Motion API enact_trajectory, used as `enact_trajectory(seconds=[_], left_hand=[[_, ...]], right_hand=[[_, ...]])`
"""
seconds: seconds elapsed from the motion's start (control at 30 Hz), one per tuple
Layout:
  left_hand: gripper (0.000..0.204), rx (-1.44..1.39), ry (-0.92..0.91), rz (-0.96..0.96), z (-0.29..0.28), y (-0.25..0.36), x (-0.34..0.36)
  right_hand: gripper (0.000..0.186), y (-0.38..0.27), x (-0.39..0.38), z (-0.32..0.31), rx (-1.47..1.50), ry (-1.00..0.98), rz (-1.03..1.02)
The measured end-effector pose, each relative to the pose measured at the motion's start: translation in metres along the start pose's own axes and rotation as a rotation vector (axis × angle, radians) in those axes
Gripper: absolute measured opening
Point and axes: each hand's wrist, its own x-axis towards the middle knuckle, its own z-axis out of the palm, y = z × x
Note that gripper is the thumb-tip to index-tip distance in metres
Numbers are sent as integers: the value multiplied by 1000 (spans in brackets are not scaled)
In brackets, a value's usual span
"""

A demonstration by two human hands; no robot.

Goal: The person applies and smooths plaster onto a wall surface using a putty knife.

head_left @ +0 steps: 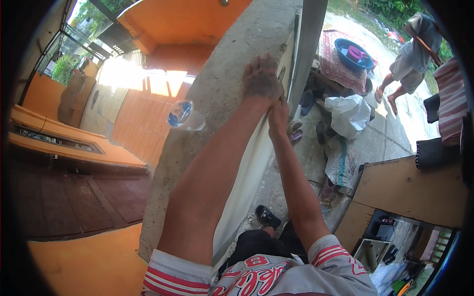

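Observation:
My left hand (261, 79) lies on the rough top of a grey concrete ledge (222, 79), fingers pointing away from me and slightly apart. Its back looks darkened. Just below and to the right, my right hand (278, 113) is against the pale side of the ledge, close to the left wrist. Its fingertips are mostly hidden, so I cannot make out any held thing. A small dark grey shape (281, 74) shows beside the left hand. Left of my forearm, a clear plastic cup (190, 120) with a blue and white print lies tipped over on the ledge.
A grey post (307, 49) rises right of my hands. Beyond it are a blue basin (345, 58) on a red patterned rug (340, 79), a white sack (348, 116) and scattered footwear (296, 134). Another person (414, 54) stands at the upper right. Orange tiled floor (148, 113) lies left.

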Motion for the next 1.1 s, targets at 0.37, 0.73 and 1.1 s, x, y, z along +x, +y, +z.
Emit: enact_trajectory(seconds=[0.37,0.73,1.1], left_hand=[[57,50,20,-1,8,-3,2],[51,-118,117,-4,10,-4,-2],[61,55,122,5,18,-6,3]], right_hand=[[52,267,-221,-58,-562,56,666],[44,123,-91,-41,-296,65,-204],[39,194,-240,-61,-624,11,369]])
